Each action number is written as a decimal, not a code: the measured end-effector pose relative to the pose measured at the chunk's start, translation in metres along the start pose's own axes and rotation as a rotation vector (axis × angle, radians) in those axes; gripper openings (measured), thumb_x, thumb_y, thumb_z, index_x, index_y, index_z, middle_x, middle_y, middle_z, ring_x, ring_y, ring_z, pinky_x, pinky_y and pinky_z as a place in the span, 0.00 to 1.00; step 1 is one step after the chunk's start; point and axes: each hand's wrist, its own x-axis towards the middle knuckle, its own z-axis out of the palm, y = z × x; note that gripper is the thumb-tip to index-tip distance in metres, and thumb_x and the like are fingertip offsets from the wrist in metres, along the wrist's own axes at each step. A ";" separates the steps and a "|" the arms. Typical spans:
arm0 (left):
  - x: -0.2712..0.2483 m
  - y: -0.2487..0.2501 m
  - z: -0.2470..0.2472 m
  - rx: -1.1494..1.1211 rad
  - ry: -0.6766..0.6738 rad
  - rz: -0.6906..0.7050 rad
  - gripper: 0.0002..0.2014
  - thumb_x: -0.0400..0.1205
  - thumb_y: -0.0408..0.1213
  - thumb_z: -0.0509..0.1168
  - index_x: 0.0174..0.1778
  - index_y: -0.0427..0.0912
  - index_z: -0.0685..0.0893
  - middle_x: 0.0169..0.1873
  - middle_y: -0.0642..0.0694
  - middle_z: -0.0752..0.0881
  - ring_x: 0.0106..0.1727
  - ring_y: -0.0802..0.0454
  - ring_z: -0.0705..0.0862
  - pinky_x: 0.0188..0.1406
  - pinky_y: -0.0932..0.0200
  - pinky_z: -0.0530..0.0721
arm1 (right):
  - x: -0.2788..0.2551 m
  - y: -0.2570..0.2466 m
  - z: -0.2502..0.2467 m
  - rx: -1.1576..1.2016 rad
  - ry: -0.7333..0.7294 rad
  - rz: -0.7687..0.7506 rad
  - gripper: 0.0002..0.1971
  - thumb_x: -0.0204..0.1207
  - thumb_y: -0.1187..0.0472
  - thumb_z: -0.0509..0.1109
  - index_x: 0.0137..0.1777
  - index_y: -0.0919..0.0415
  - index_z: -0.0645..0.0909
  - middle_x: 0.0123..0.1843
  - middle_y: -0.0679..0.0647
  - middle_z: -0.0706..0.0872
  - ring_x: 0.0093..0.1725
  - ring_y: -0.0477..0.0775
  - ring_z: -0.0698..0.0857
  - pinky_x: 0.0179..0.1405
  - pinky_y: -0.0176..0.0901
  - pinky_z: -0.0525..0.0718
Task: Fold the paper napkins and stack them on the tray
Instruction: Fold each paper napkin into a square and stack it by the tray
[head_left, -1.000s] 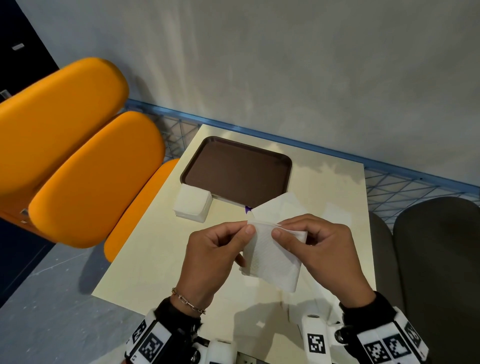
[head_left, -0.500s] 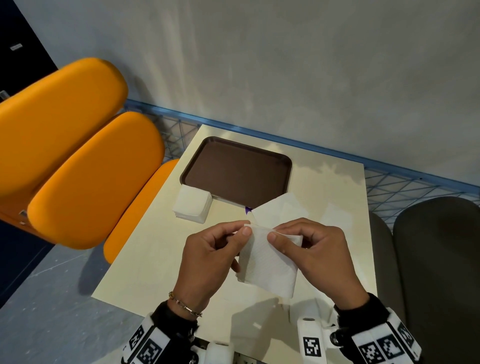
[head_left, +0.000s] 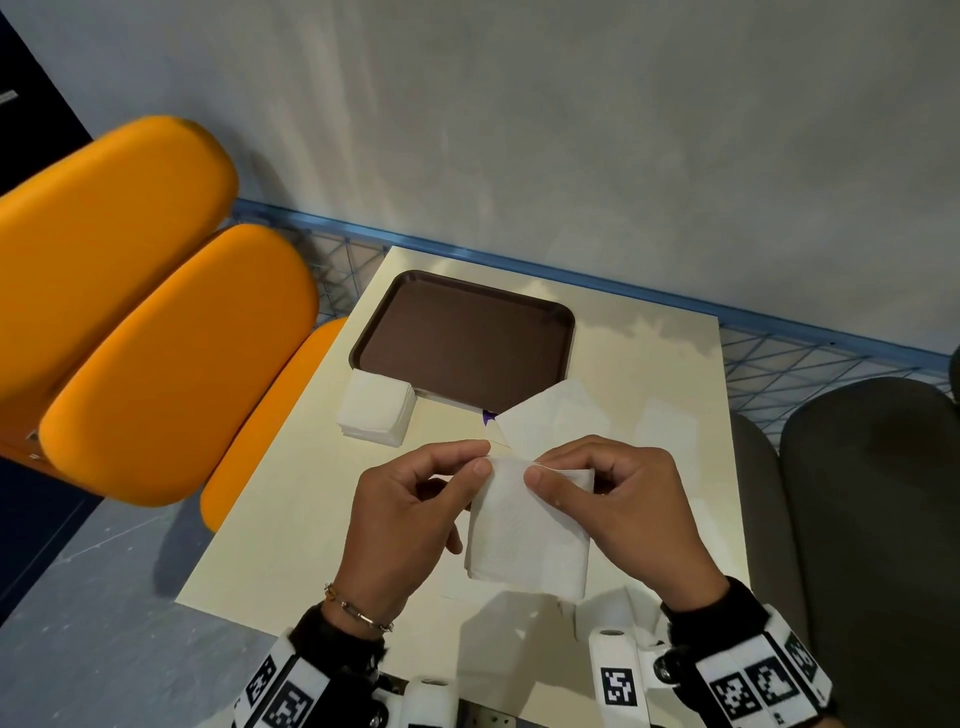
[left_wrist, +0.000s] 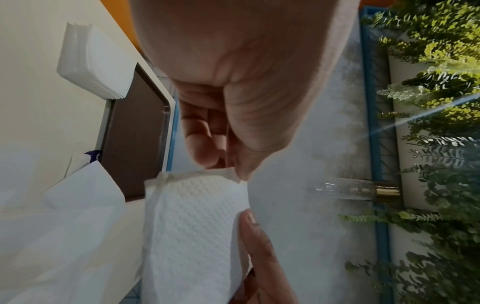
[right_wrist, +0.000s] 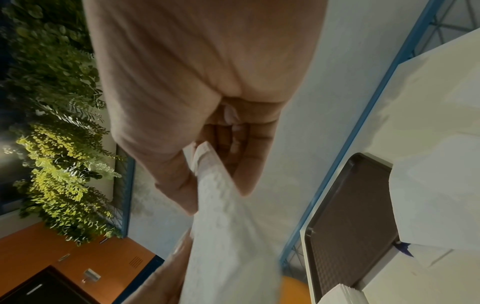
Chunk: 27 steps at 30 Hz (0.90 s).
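Both hands hold one white embossed paper napkin (head_left: 524, 530) up above the near half of the cream table (head_left: 291, 519). My left hand (head_left: 410, 512) pinches its upper left corner between thumb and forefinger. My right hand (head_left: 618, 506) pinches the upper edge close beside it. The napkin (left_wrist: 192, 230) hangs down from the pinch; in the right wrist view the napkin (right_wrist: 221, 216) runs between thumb and fingers. The brown tray (head_left: 465, 340) lies bare at the far left of the table. A stack of white napkins (head_left: 376, 408) sits at its near left corner.
A white plastic packet (head_left: 550, 421) with a purple mark lies just beyond my hands, overlapping the tray's near right corner. Orange chairs (head_left: 156, 332) stand to the left, grey seats (head_left: 872, 499) to the right. A blue wire rail and grey wall back the table.
The two pinches have drawn closer together at the napkin's top edge, and the napkin hangs a little narrower. Everything else on the table is unmoved.
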 end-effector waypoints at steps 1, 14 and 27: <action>0.000 -0.001 0.000 0.003 0.004 -0.002 0.09 0.81 0.39 0.77 0.53 0.60 0.95 0.42 0.54 0.95 0.32 0.34 0.90 0.31 0.41 0.91 | 0.000 0.000 -0.001 -0.001 -0.005 -0.002 0.03 0.75 0.61 0.85 0.40 0.55 0.96 0.45 0.46 0.96 0.47 0.52 0.95 0.46 0.48 0.92; 0.000 -0.001 0.006 -0.029 0.010 -0.028 0.08 0.82 0.36 0.77 0.46 0.56 0.97 0.37 0.47 0.95 0.27 0.29 0.85 0.23 0.36 0.87 | 0.000 0.003 -0.007 0.006 -0.048 0.029 0.03 0.74 0.61 0.86 0.40 0.56 0.95 0.45 0.48 0.96 0.45 0.51 0.95 0.44 0.46 0.92; 0.005 0.002 0.007 -0.120 0.015 -0.015 0.16 0.80 0.30 0.77 0.62 0.50 0.89 0.41 0.44 0.94 0.43 0.42 0.90 0.38 0.53 0.92 | 0.005 -0.001 -0.020 -0.042 -0.067 0.071 0.03 0.72 0.54 0.87 0.42 0.50 0.96 0.43 0.46 0.95 0.37 0.47 0.90 0.40 0.42 0.88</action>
